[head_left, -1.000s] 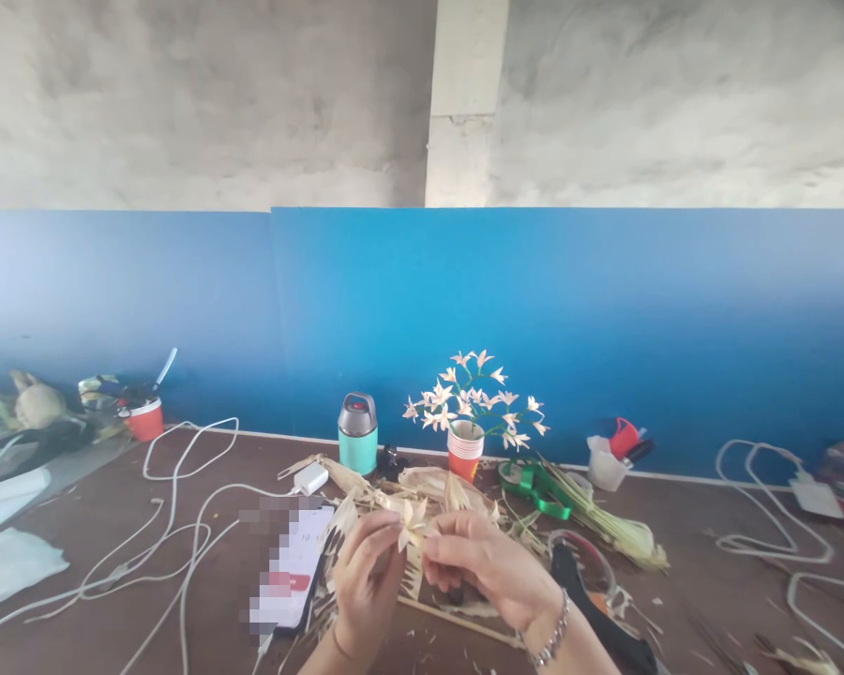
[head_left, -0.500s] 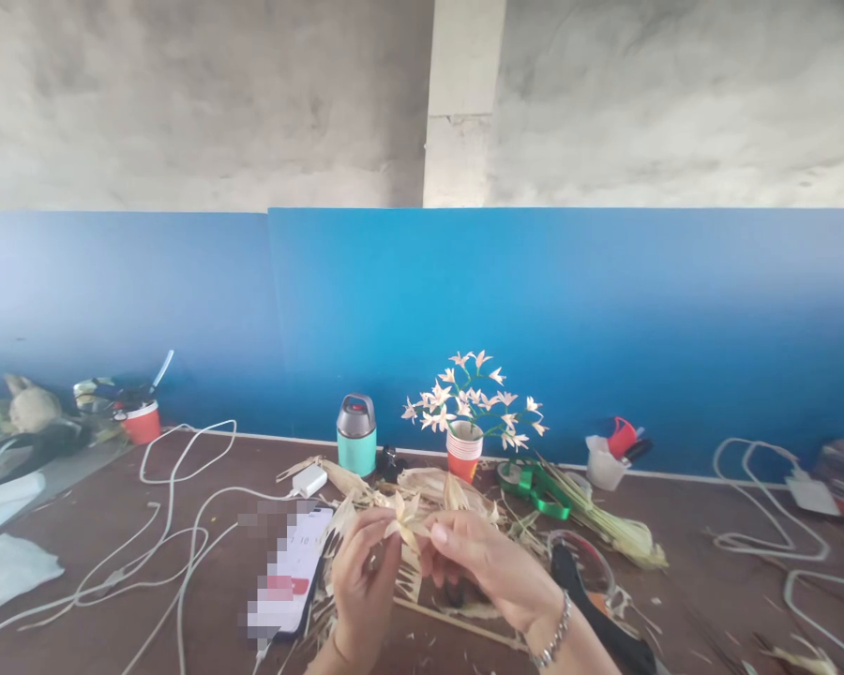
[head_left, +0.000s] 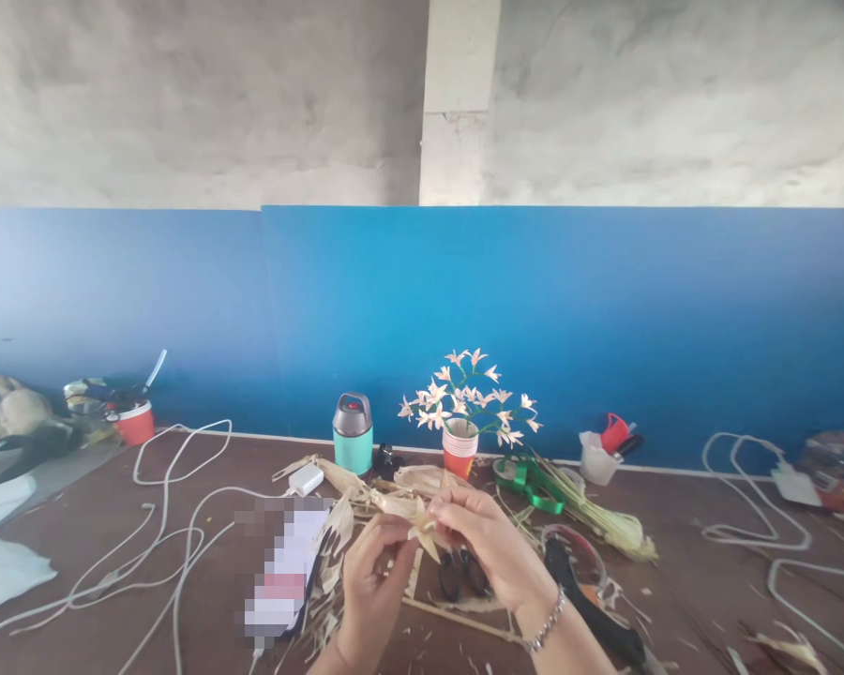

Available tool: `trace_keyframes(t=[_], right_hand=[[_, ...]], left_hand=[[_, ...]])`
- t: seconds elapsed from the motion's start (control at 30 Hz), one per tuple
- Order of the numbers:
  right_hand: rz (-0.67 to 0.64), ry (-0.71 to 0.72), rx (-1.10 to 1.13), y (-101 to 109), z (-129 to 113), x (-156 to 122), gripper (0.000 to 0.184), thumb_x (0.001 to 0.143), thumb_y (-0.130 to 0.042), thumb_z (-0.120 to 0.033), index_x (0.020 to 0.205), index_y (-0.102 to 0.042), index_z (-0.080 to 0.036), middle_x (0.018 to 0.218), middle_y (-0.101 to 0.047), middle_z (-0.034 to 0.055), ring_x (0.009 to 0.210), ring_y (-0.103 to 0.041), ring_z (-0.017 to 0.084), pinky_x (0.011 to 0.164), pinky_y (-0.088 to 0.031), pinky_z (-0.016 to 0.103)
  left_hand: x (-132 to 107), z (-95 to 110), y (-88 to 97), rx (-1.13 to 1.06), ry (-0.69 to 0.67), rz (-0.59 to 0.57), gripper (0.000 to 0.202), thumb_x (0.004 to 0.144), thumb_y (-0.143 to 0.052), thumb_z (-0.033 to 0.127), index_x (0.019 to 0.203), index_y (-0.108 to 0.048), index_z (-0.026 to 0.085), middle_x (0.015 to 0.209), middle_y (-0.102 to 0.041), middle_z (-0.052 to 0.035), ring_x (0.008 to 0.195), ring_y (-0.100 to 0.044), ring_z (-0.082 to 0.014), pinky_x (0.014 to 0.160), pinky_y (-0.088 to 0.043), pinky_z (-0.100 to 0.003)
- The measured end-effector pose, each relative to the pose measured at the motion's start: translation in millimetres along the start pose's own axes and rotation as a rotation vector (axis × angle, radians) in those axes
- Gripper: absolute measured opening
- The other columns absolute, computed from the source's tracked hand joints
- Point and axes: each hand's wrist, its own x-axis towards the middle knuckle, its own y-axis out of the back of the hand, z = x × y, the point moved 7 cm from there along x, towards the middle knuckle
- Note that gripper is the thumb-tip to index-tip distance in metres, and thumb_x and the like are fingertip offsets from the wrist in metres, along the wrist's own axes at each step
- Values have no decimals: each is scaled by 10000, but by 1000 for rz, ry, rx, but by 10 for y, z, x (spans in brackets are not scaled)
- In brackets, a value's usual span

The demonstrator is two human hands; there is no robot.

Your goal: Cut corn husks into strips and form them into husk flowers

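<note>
A pale cream handmade flower (head_left: 428, 532), its pointed petals spread, is held up between my two hands above the table. My left hand (head_left: 374, 572) pinches it from the left, with thumb and forefinger near its base. On the other side, the thumb and fingertips of my right hand (head_left: 484, 542) close on a petal. Black-handled scissors (head_left: 457, 574) lie just below my right hand, partly hidden by it. Dried corn husks (head_left: 344, 525) are strewn behind and beside my hands. Farther back, similar flowers (head_left: 464, 398) on green stems stand in a stack of paper cups (head_left: 459, 450).
A phone (head_left: 285, 572) lies left of my hands, with white cables (head_left: 183, 534) beyond it. A turquoise flask (head_left: 353, 436) stands behind. To the right are green tape (head_left: 535, 480), a straw bundle (head_left: 605, 516), a black-handled tool (head_left: 591, 600) and a white cup (head_left: 599, 459).
Both hands and the flower have shifted slightly right. My right hand has risen and drawn nearer the flower's centre, uncovering the scissors. The flower now tilts more downward.
</note>
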Motion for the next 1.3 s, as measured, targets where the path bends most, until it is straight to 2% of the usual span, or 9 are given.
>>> trace_keyframes(t=[0.17,0.27,0.43,0.73,0.9,1.07,1.2,1.3], right_hand=[[113,-74,-3,116,142,87,212,654,-607,-290,512,-509,-167,493,-484,-32,490,-397,85,493,-277,231],[160,-124,23,168,231,117,210,638,-630,-302,520,-521,-166,514,-513,-24,513,-441,93,499,-303,225],[191,-159,24,189,286,130,202,641,-646,-308,535,-551,-165,532,-536,-21,532,-460,97,508,-327,220],[197,-154,18,197,304,146,195,645,-650,-305,542,-566,-162,542,-543,-21,531,-478,101,506,-315,224],[193,-148,8,195,297,142,231,656,-649,-337,533,-570,-159,540,-548,-13,517,-471,100,496,-293,231],[178,-114,-2,204,289,161,233,697,-610,-379,616,-630,-161,574,-574,-4,525,-473,106,489,-277,236],[167,-109,-91,204,286,162,147,681,-612,-303,631,-642,-168,570,-573,-12,553,-483,114,503,-297,236],[146,-105,-110,169,302,177,113,654,-638,-270,703,-664,-171,596,-586,-18,572,-496,117,525,-328,233]], left_hand=[[3,-145,-70,-50,188,-29,82,768,-611,228,732,-672,185,678,-669,-32,626,-596,-161,579,-458,-228],[-2,-241,-92,-92,287,-25,110,748,-626,266,725,-678,172,652,-668,-33,591,-580,-156,542,-446,-222],[-4,-311,-131,-159,370,-30,130,719,-647,284,679,-666,162,608,-641,-20,563,-545,-139,530,-426,-213],[-30,-452,-179,-212,475,-47,166,680,-685,318,679,-658,154,586,-606,-8,524,-481,-119,502,-371,-209],[-22,-432,-160,-253,531,-5,210,647,-714,357,633,-651,157,555,-582,4,522,-467,-115,504,-360,-210],[-40,-425,-136,-349,635,66,274,603,-752,406,628,-639,157,572,-570,13,531,-454,-102,499,-349,-198],[-97,-517,-171,-471,773,91,338,569,-775,444,636,-619,151,532,-504,44,452,-344,-50,419,-253,-168],[-122,-580,-202,-543,823,91,361,559,-785,449,655,-617,145,491,-437,70,419,-253,-23,389,-181,-155]])
